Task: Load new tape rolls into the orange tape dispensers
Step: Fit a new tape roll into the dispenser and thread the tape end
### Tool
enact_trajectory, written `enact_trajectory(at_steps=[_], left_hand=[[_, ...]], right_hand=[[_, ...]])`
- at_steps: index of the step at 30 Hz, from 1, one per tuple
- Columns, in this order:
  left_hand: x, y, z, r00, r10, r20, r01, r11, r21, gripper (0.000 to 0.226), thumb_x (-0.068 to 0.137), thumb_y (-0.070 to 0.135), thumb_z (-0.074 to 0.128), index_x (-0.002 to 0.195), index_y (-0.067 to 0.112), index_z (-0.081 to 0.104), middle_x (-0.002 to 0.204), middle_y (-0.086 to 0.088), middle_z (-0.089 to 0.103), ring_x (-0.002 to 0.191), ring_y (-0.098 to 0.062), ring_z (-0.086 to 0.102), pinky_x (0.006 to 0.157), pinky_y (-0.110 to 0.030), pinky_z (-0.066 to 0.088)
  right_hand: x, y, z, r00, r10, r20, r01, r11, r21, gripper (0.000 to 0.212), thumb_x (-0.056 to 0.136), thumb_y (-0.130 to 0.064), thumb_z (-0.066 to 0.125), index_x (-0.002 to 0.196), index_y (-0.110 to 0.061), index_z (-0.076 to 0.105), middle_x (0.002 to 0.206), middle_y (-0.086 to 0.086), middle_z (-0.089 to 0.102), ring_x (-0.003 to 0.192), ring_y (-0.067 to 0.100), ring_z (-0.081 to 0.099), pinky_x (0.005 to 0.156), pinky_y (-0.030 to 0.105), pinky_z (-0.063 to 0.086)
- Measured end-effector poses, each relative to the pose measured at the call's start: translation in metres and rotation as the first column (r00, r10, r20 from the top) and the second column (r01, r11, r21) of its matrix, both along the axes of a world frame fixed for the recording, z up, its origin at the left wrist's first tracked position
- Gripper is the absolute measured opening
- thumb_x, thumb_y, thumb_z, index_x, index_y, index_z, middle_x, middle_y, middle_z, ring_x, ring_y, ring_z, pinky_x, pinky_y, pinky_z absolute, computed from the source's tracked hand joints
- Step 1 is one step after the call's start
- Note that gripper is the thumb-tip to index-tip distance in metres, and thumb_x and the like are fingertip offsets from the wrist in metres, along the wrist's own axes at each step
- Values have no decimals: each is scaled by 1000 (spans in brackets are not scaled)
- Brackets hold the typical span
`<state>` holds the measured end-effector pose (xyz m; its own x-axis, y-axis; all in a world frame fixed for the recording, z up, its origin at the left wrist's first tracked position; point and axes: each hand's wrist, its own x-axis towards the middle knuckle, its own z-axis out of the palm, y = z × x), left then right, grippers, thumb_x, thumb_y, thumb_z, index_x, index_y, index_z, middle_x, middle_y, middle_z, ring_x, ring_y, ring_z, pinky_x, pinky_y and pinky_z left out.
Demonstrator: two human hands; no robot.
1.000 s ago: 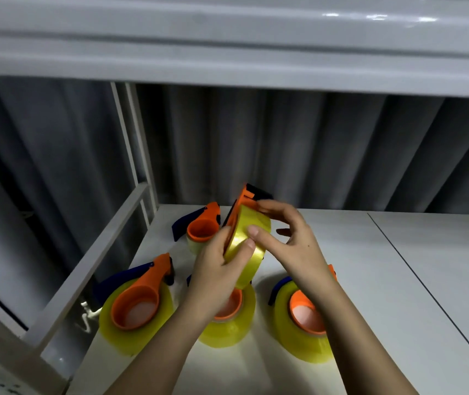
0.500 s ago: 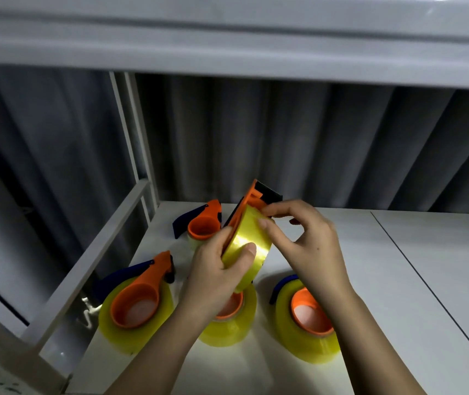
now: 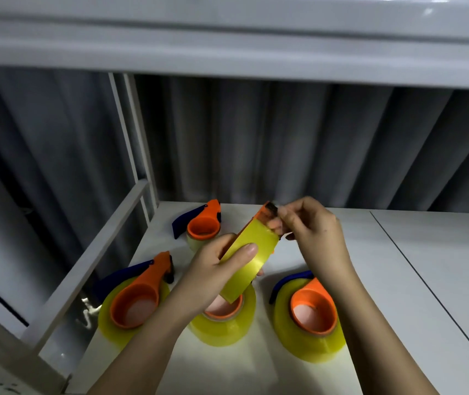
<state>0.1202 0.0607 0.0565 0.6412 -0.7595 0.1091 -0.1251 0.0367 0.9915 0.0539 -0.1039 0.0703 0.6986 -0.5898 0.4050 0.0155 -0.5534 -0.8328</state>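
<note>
The left hand (image 3: 216, 269) grips a yellow tape roll (image 3: 249, 258) mounted on an orange dispenser (image 3: 264, 213), thumb across the roll's outer band and fingers curled behind it. The roll is held edge-on, tilted, above the bench (image 3: 313, 366) at the middle of the view. The dispenser's orange head and dark cutter stick out at the roll's 1 o'clock end.

The right hand (image 3: 313, 232) is at 2 o'clock from the roll, its fingers curled and pinching at the dispenser's cutter end, where the tape meets the head. Whether the fingertips hold a loose tape end or the plastic itself cannot be told.

Four more loaded dispensers lie flat on the white bench. One at 9 o'clock from the held roll, the left dispenser (image 3: 136, 300), has an orange hub, a blue handle and a thick yellow roll. The middle dispenser (image 3: 224, 323) sits directly under the left hand, at 6 o'clock, partly hidden by the wrist. The right dispenser (image 3: 310, 317) lies at 4 o'clock under the right forearm, just beside the middle one. The far dispenser (image 3: 202, 226) at 10 o'clock carries a thinner, paler roll and rests near the bench's back edge.

A white metal frame (image 3: 107, 240) runs along the bench's left side, and a grey curtain (image 3: 284, 143) hangs behind.
</note>
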Motion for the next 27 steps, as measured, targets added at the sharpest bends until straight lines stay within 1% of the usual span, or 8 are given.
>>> enact_trajectory(at_steps=[3,9,12,16,19,22,25,27], left_hand=[[3,5,1,996,-79,-51,81,996,33,31,84,32,59,106,11,65,92,-13,73,88,-21,70,79,-28,55],[16,7,8,984,-165,74,145,964,223,37,83,36,69,108,9,64,100,-17,66,92,-26,65,84,-36,52],[17,2,13,991,-123,60,99,944,315,44,70,37,63,97,3,54,85,-15,57,81,-24,57,73,-38,46],[3,-13,12,979,27,-202,31,960,279,30,91,21,46,98,-7,52,73,-20,66,63,-28,63,61,-31,51],[-7,-21,6,977,173,-125,-129,945,299,55,89,48,50,99,-6,58,54,-13,64,45,-23,60,54,-30,53],[-8,-16,3,971,237,24,-234,930,283,53,88,48,56,88,-5,52,48,-7,60,41,-17,58,45,-23,49],[-10,-11,2,973,228,-44,-214,953,214,46,91,35,57,90,-10,47,52,-15,58,38,-19,55,42,-25,46],[-12,-10,3,974,223,-46,-209,956,204,45,91,33,58,92,-11,47,53,-18,57,39,-21,55,42,-26,47]], right_hand=[[-3,-5,4,1000,9,9,-10,990,138,16,93,-16,58,77,-15,59,67,-1,67,65,18,65,60,32,54],[-9,3,0,994,-50,-100,35,988,-151,16,97,-34,49,88,-21,49,82,-6,72,79,18,68,70,44,55],[-11,7,1,977,-128,-171,69,947,-314,16,97,-36,47,91,-21,46,79,3,69,72,29,65,67,44,52],[-11,20,3,955,-174,-239,67,915,-398,16,100,-36,43,99,-20,46,76,5,64,76,35,61,64,37,44],[-16,28,7,936,-191,-296,37,889,-457,15,101,-35,38,100,-21,43,76,5,59,79,35,58,63,34,35],[-18,22,7,937,-160,-309,29,921,-388,14,101,-35,38,96,-22,40,81,6,64,78,34,58,67,35,43],[-16,8,4,964,-86,-251,53,989,-135,15,98,-37,43,91,-23,42,79,7,67,76,35,63,72,44,52],[-16,5,8,959,-78,-274,45,991,-125,15,98,-36,43,92,-23,43,77,6,66,75,33,63,70,44,52]])
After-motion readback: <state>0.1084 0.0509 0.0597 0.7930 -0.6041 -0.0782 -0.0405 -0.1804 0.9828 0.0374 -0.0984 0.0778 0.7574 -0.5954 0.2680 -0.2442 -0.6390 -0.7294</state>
